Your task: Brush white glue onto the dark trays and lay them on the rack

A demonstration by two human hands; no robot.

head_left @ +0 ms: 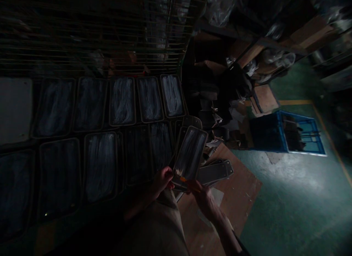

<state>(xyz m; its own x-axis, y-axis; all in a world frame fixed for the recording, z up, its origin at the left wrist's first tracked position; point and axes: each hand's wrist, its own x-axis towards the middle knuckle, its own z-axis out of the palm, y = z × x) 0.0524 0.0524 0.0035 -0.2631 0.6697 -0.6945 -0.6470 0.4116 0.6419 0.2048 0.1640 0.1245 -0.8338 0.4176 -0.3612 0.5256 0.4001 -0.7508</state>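
Observation:
A dark rectangular panel (191, 151) with rounded corners and a pale rim is tilted in front of me, its face streaked. At its lower left corner, my left hand (164, 179) is closed on the edge. My right hand (200, 194) grips a brush (182, 178) with an orange handle, and the pale bristles touch the panel near that same corner. Beneath and to the right lies another dark panel (216, 172) with small holes at its end. Dim light hides the finer details of the fingers.
Rows of similar panels, many with whitish smears such as this one (100, 166), spread to the left. A wire rack (165, 47) stands behind them. A wooden board (233, 197) lies at right; beyond it a blue crate (302, 135) stands on the green floor (288, 204).

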